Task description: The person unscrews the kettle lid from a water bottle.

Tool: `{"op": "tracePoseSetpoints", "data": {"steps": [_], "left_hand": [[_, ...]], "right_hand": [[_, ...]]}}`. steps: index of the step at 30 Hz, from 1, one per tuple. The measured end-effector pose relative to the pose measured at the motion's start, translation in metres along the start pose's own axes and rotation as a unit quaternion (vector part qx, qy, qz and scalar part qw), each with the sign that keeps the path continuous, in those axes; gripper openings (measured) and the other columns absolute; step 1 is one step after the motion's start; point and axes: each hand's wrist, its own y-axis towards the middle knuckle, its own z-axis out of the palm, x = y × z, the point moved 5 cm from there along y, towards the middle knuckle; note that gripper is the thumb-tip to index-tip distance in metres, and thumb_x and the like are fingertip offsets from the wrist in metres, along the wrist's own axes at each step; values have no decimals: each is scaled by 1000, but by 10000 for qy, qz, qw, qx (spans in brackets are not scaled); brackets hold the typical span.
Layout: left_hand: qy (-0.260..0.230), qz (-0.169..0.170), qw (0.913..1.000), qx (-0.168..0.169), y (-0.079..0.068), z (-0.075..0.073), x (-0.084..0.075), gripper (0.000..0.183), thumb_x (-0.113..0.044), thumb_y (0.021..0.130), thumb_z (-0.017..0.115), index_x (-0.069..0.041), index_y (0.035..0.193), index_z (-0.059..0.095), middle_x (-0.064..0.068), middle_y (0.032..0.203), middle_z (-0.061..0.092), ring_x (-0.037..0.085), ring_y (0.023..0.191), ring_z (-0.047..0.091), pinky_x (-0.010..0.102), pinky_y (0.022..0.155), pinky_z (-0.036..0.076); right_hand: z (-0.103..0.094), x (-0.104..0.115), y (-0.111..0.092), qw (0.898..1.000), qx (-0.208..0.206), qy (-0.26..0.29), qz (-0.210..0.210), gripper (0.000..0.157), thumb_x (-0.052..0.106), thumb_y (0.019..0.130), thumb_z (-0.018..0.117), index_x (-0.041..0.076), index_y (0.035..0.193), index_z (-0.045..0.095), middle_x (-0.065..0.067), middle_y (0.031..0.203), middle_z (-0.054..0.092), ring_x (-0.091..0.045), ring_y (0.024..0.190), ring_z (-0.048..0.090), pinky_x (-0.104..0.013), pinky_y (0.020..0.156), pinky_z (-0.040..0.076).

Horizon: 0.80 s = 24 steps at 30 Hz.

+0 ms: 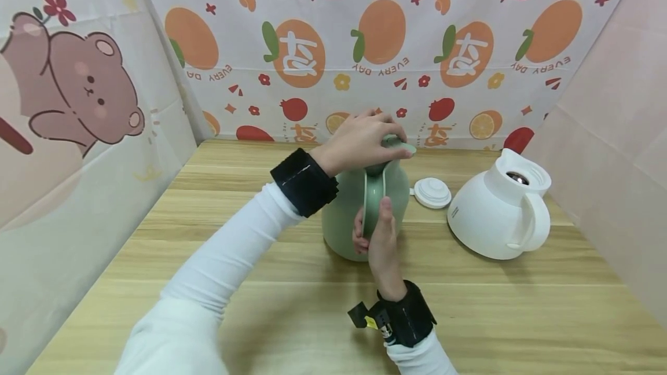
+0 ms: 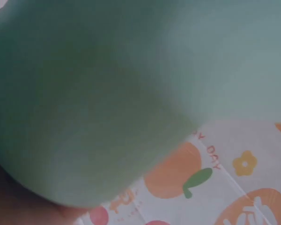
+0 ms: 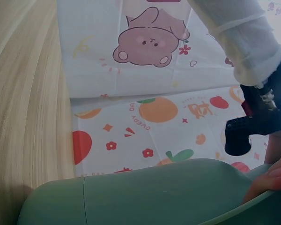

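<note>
A light green thermos jug [image 1: 341, 213] stands upright on the table, its handle [image 1: 373, 207] facing the wearer. Over its top, my left hand [image 1: 359, 138] grips the green lid [image 1: 408, 147], thumb near and fingers curled across the far side; the hand hides much of the lid. My right hand [image 1: 383, 242] holds the handle from below, thumb along one side and fingers wrapped round the other. In the left wrist view the jug's blurred green surface [image 2: 107, 103] fills most of the frame. The right wrist view shows the jug's side [image 3: 145, 192] along the bottom.
To the right stands a white thermos jug [image 1: 484, 210] with its mouth uncovered. A round white lid [image 1: 432, 192] lies on the wooden table [image 1: 271, 317] between the two jugs. A fruit-print cloth [image 1: 333, 39] hangs behind; a bear-print cloth [image 1: 78, 190] hangs at the left.
</note>
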Motion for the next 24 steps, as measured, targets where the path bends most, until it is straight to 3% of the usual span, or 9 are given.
{"op": "tracePoseSetpoints", "data": {"steps": [9, 13, 16, 20, 24], "left_hand": [[-57, -1190, 9927, -208, 10, -2, 4, 40, -55, 80, 61, -21, 98, 72, -3, 93, 57, 17, 86, 43, 28, 62, 38], [-172, -1392, 9898, -245, 11, -1, 7, 41, -55, 81, 60, -18, 97, 71, -3, 91, 56, 15, 88, 45, 26, 65, 39], [-460, -1154, 9922, -139, 10, 1, 7, 39, -51, 86, 56, -18, 103, 68, -2, 101, 58, 16, 96, 47, 27, 76, 39], [-946, -322, 9949, 147, 2, 0, 10, 40, -45, 90, 53, -17, 117, 60, 0, 120, 55, 18, 115, 43, 32, 95, 32], [-1558, 521, 9854, 445, -13, -4, 16, 45, -35, 89, 59, -15, 129, 52, 0, 129, 49, 14, 117, 41, 32, 97, 31]], "right_hand": [[-2, -1, -1, 9999, -48, -38, 83, 66, 48, 97, 15, -3, 60, 34, -3, 45, 29, -15, 35, 28, -33, 34, 28], [-2, 0, -1, 10000, -58, -34, 65, 66, 48, 97, 14, -3, 60, 34, -3, 45, 30, -15, 35, 29, -33, 34, 28], [-2, 0, -1, 9999, -65, 18, 89, 66, 48, 97, 14, -2, 60, 34, -3, 45, 30, -15, 35, 28, -33, 34, 28], [-3, 0, -1, 9999, -42, 69, 97, 65, 49, 97, 15, 0, 60, 35, -2, 45, 31, -14, 35, 29, -32, 34, 28], [-3, 0, -1, 9998, -26, 171, 39, 64, 48, 97, 16, 2, 59, 36, -1, 44, 31, -13, 35, 29, -31, 33, 28]]}}
